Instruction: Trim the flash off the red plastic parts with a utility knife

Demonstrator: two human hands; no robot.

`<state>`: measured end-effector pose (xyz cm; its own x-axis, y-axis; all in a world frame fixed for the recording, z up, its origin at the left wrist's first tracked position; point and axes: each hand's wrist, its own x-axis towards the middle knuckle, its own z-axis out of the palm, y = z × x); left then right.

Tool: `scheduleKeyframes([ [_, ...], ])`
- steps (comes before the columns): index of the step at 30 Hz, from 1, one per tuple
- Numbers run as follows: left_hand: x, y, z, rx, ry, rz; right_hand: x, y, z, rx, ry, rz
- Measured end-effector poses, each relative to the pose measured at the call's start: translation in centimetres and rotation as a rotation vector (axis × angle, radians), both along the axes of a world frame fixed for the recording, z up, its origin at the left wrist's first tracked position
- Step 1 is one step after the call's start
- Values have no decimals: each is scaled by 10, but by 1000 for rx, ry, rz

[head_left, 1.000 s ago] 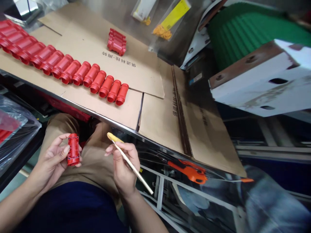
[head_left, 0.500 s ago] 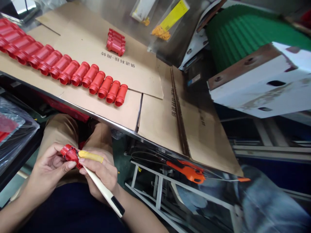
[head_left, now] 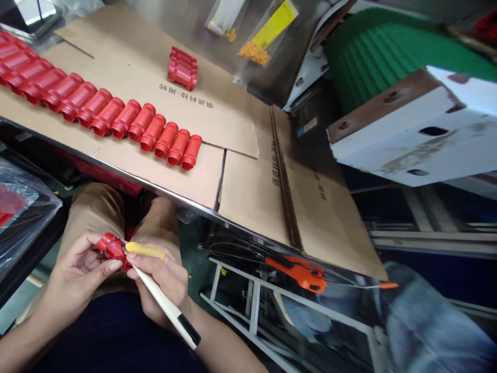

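Observation:
Above my lap, my left hand [head_left: 83, 269] pinches a red plastic part [head_left: 112, 246] between thumb and fingers. My right hand [head_left: 165, 280] grips a cream-coloured tool [head_left: 161, 300] with a black end; a yellow cover [head_left: 145, 250] sits on one of its fingers. The tool's tip is at the red part, hidden by the fingers and the part. Beyond my hands, a long row of red cylindrical parts [head_left: 126, 118] lies on the cardboard-covered table [head_left: 198, 187]. A small group of red parts [head_left: 182, 68] stands further back on the cardboard.
Bags with yellow pieces [head_left: 254, 53] lie at the table's back. An orange tool [head_left: 306, 275] hangs by the table's right front edge, above a metal frame [head_left: 254, 305]. A white box [head_left: 415, 129] with green sheets stands right. Plastic-covered items [head_left: 23, 207] are at left.
The view has shifted slightly, so the table's contents appear a little further left. Both hands keep their holds on the red part and the tool, with hardly any visible movement.

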<state>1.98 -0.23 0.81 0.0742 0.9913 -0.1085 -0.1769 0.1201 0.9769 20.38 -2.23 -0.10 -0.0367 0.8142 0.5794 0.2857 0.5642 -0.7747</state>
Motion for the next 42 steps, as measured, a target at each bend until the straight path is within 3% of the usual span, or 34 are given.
scheduleKeyframes([
  [6,-1,-6,-4,-52,-15,61,2,-3,2,10,13,-10],
  [20,-2,-5,-3,-76,-29,18,7,-4,5,-118,68,63],
  [22,-2,-5,0,-155,-116,10,15,-1,6,-236,103,99],
  [25,-2,-4,12,-397,-252,-7,30,9,9,-405,189,65],
  [27,-5,-3,20,-566,-254,-26,36,18,11,-505,190,24],
  [29,-9,-2,23,-685,-238,-63,36,26,12,-684,205,74],
  [32,-17,0,14,-727,-320,-148,27,31,9,-1040,325,241],
  [34,-19,-1,6,-664,-344,-136,21,27,8,-1155,378,280],
  [36,-18,-2,1,-552,-252,-15,19,21,8,-1049,298,249],
  [38,-14,-3,2,-434,-146,114,21,14,12,-755,97,174],
  [40,-9,-1,6,-358,-127,152,26,10,16,-420,-68,110],
  [42,-4,1,11,-349,-165,138,30,7,19,-202,-115,98],
])
